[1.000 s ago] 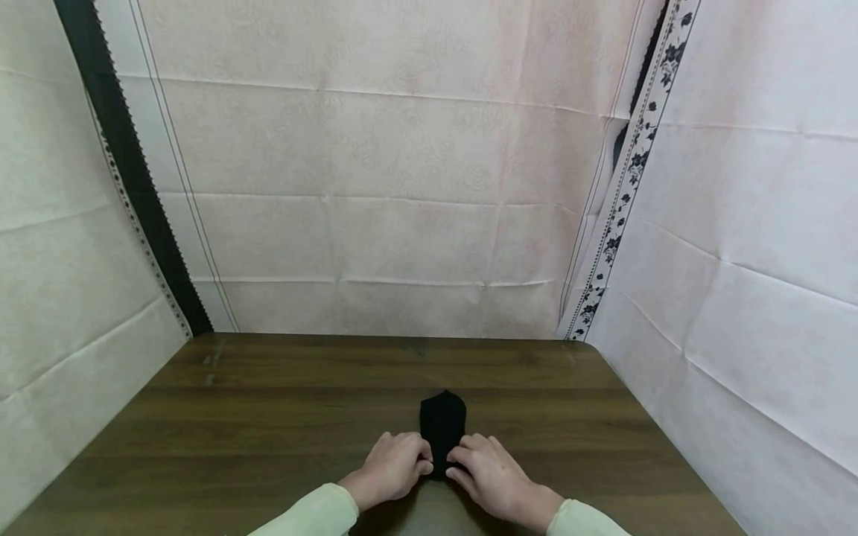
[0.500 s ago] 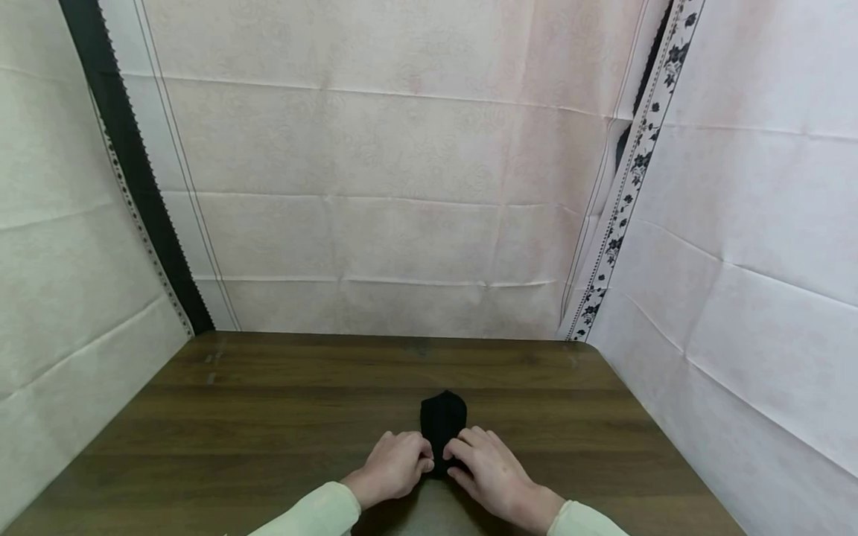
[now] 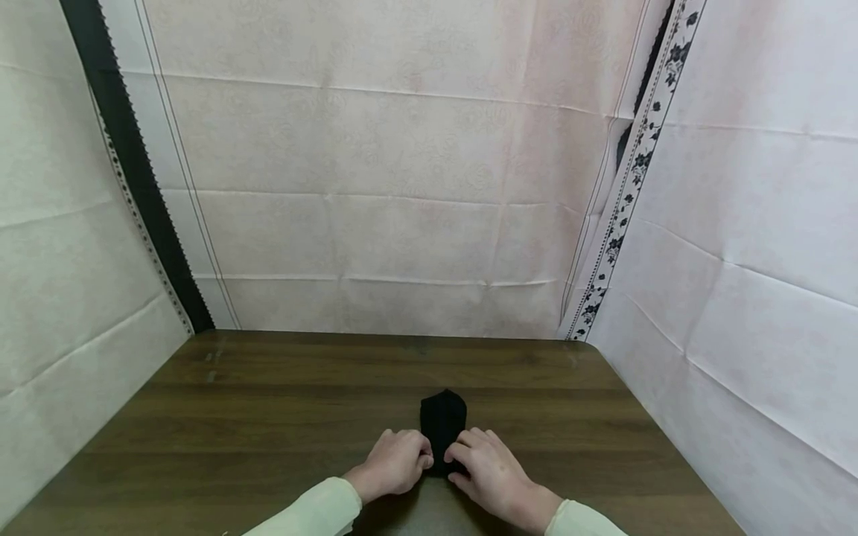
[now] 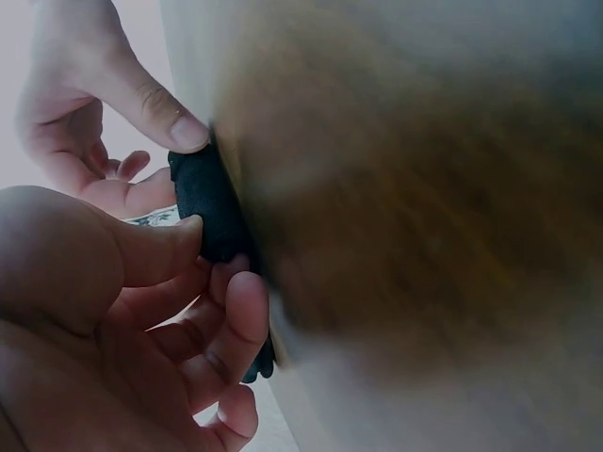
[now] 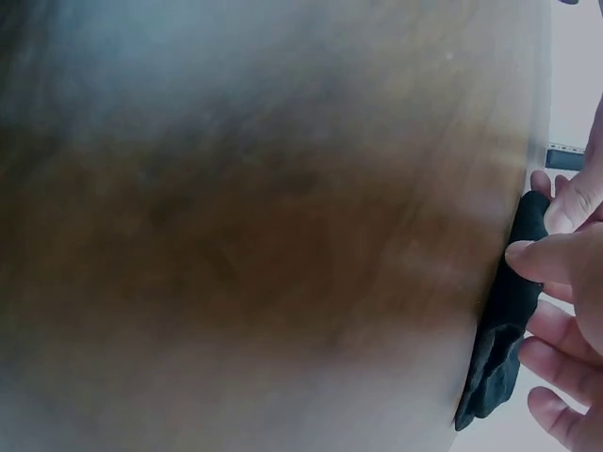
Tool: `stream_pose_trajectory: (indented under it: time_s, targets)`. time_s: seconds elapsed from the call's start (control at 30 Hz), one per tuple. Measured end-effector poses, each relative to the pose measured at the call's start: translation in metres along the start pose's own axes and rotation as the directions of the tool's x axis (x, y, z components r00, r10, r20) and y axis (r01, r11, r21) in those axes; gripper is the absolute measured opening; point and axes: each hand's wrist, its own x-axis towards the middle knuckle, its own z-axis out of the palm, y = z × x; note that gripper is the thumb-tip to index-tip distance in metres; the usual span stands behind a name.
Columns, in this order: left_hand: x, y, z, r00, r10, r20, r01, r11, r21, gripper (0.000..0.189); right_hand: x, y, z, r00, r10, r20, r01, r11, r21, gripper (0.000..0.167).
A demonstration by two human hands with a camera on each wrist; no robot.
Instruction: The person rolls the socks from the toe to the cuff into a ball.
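1 black cloth (image 3: 443, 417): on wooden table (image 3: 255, 424), between left hand (image 3: 395, 463) and right hand (image 3: 494, 476), far end beyond both | hands: 2, each pinching its near end | 2 pale sleeves (image 3: 320, 508)

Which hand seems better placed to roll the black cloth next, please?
Likely the right hand: in the head view it reaches over the black cloth, while the left hand pinches the left edge. The advantage looks slight.
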Motion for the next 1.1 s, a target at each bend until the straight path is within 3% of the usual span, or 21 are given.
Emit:
stream_pose_trajectory:
  time_s: [0.33, 0.63, 0.93, 1.1]
  targets:
    - [0.0017, 0.0001, -0.0021, 0.999, -0.033, 0.016, 0.034, 0.999, -0.026, 0.017, 0.0022, -0.0002, 0.0011, 1.000, 0.015, 0.025, -0.016, 1.000, 0.004, 0.018]
    - [0.0022, 0.0004, -0.0043, 1.000, -0.027, 0.001, 0.027, 0.999, -0.046, 0.012, 0.0018, 0.0004, 0.0028, 1.000, 0.004, 0.029, -0.005, 0.999, 0.033, 0.017]
    - [-0.0013, 0.0008, -0.0002, 0.992, 0.079, -0.095, -0.080, 0.997, -0.001, 0.015, 0.0025, 0.0017, 0.0007, 0.997, 0.031, 0.077, -0.036, 0.997, 0.073, 0.015]
    - [-0.0008, 0.0010, 0.0020, 0.989, 0.104, -0.108, -0.100, 0.994, 0.046, 0.010, 0.0033, 0.0031, -0.0015, 0.989, 0.063, 0.132, -0.078, 0.991, 0.110, 0.015]
